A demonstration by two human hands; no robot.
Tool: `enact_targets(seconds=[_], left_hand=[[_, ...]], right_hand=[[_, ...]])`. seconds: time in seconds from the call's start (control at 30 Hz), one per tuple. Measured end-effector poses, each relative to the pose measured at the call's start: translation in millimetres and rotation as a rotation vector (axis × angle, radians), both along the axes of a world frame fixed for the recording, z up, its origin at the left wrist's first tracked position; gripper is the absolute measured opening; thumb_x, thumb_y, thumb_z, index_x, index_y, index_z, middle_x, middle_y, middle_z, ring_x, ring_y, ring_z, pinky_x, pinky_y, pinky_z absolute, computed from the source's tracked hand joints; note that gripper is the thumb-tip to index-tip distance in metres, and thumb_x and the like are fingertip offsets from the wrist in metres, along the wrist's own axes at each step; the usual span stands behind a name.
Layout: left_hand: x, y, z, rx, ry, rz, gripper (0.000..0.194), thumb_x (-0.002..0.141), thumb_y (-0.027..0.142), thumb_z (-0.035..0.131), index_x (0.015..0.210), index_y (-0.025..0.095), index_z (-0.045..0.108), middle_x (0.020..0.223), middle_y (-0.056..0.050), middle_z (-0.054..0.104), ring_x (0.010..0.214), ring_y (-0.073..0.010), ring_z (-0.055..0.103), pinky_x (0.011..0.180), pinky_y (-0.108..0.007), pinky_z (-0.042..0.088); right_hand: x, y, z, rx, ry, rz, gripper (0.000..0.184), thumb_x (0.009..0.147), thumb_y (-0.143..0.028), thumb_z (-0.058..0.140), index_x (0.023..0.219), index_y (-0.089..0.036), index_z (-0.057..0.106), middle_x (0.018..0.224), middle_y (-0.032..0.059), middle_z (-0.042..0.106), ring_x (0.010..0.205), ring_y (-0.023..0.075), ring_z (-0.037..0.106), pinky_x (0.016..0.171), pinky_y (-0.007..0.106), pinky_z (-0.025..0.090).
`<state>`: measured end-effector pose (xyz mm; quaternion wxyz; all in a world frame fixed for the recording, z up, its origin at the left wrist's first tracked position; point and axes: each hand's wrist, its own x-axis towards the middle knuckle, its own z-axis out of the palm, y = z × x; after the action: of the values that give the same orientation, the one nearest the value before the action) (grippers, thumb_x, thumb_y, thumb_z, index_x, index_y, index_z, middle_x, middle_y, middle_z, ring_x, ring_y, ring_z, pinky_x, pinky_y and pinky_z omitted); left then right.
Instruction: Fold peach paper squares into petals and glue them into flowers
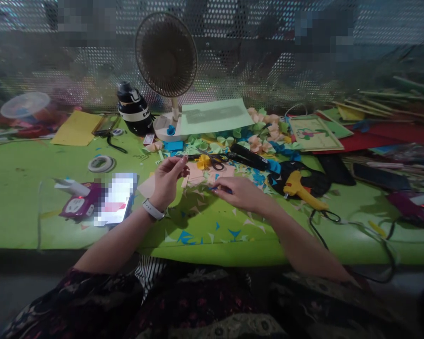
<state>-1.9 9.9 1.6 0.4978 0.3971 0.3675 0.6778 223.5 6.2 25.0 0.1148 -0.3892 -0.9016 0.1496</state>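
Paper (pixel 223 169), peach, right of the yellow flower (pixel 203 162), looks light, creasable, best taken by edges; nearer me, my right grip (pixel 245 193) pinches something blue (pixel 226 189); left of the flower, I can't tell whether my left grip (pixel 167 176) holds anything.

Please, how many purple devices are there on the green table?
2: one purple device at left, beside the lit phone; another at the right edge of the picture. Others may be hidden.
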Motion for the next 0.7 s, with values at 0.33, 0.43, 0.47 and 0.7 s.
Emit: enact_targets(seconds=[0.33, 0.43, 0.47, 0.7], left_hand=[[5, -12, -5.6, -0.004, 0.335, -0.214, 0.029, 0.073, 0.04, 0.082, 0.087, 0.016, 0.076, 0.08, -0.005, 0.074, 0.066, -0.0118, 0.067, 0.065, -0.024, 0.057], [9, -15, -5.3, 0.044, 0.439, -0.213, 0.029, 0.074, 0.042, 0.081, 0.086, 0.016, 0.077, 0.079, -0.007, 0.075, 0.067, -0.0144, 0.067, 0.064, -0.026, 0.057], [9, -16, -5.2, 0.071, 0.481, -0.209, 0.028, 0.076, 0.042, 0.079, 0.086, 0.016, 0.077, 0.078, -0.008, 0.075, 0.067, -0.015, 0.068, 0.063, -0.026, 0.057], [7, -17, -5.8, 0.311, 0.825, -0.216, 0.019, 0.085, 0.034, 0.07, 0.094, 0.02, 0.078, 0.085, -0.01, 0.077, 0.071, -0.0168, 0.069, 0.062, -0.026, 0.054]], right_hand=[[0, -5, 1.7, 0.212, 0.198, -0.143, 0.029, 0.099, -0.037, 0.047, 0.104, -0.019, 0.07, 0.1, 0.0084, 0.075, 0.081, 0.0192, 0.068, 0.07, 0.03, 0.047], [0, -5, 1.1, 0.232, 0.223, -0.1, 0.028, 0.098, -0.033, 0.048, 0.111, -0.019, 0.068, 0.11, 0.0095, 0.074, 0.092, 0.0216, 0.069, 0.077, 0.032, 0.051], [-2, -6, 0.3, 0.238, 0.219, -0.093, 0.029, 0.098, -0.032, 0.048, 0.114, -0.019, 0.068, 0.113, 0.0097, 0.074, 0.096, 0.0225, 0.069, 0.08, 0.033, 0.052], [-8, -10, -6.3, 0.272, 0.152, -0.053, 0.03, 0.099, -0.028, 0.046, 0.119, -0.018, 0.066, 0.118, 0.0119, 0.072, 0.105, 0.0254, 0.067, 0.083, 0.037, 0.054]])
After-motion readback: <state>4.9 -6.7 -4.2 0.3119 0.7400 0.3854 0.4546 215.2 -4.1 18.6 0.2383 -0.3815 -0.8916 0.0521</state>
